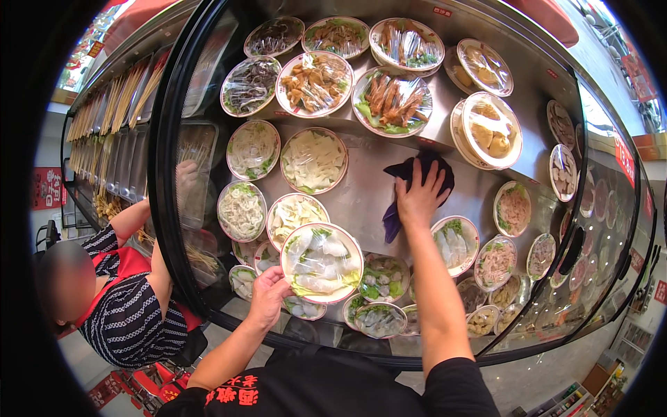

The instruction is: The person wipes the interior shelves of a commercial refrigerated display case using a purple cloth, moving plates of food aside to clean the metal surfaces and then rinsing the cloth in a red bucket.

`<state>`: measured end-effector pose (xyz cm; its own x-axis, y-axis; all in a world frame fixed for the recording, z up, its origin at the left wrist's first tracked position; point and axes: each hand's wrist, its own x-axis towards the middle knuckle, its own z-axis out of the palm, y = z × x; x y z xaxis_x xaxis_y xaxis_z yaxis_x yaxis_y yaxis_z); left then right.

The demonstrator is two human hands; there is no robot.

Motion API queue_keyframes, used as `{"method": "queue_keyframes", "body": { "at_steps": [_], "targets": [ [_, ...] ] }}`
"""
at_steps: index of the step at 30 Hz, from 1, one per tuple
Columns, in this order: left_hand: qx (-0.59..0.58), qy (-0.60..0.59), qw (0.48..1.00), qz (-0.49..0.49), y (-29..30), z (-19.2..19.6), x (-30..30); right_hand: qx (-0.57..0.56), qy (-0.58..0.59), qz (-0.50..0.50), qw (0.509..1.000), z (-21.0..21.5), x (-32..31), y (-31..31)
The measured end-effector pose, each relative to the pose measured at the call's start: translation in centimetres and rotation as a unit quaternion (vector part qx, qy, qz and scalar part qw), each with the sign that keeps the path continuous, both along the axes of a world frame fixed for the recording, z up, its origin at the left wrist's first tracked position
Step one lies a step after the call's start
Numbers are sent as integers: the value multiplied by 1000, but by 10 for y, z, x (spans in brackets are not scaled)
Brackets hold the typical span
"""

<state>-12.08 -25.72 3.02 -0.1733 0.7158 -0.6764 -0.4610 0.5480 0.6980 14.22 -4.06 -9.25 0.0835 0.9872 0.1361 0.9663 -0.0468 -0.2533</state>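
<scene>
In my left hand point(266, 295) I grip the rim of a round plate point(322, 262), wrapped in clear film, with pale translucent slices and green leaves on it. The plate is raised above other plates at the front of the display case. Farther right, my right hand point(422, 196) holds a dark purple-black cloth point(392, 215) down against the metal shelf point(351, 201). Its fingers are apart and curved over the cloth, part of which bunches out beyond them. A film-covered plate of white slices point(455, 244) stands close to my right forearm.
Wrapped plates surround the cloth: browned meat point(392, 101) on the raised back step, white strips point(314, 160) to the left, pinkish shreds point(495, 263) to the right. A black case frame point(174, 139) bounds the left side. Beyond it, a person point(132, 292) reaches among skewers point(118, 104).
</scene>
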Motion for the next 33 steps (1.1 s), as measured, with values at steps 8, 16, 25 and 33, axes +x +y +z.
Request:
{"method": "queue_keyframes", "body": {
  "at_steps": [8,16,25,33],
  "targets": [
    [44,22,998,-29,47,-3,10,84,51,40,994,2,-35,-91],
    [59,-17,998,-24,88,-1,33,85,224,50,970,48,-42,-171],
    [76,15,992,-104,163,-68,118,24,44,-2,999,3,-9,-134],
    [45,24,990,-128,191,-111,156,31,170,85,981,24,-30,-178]
  ]
}}
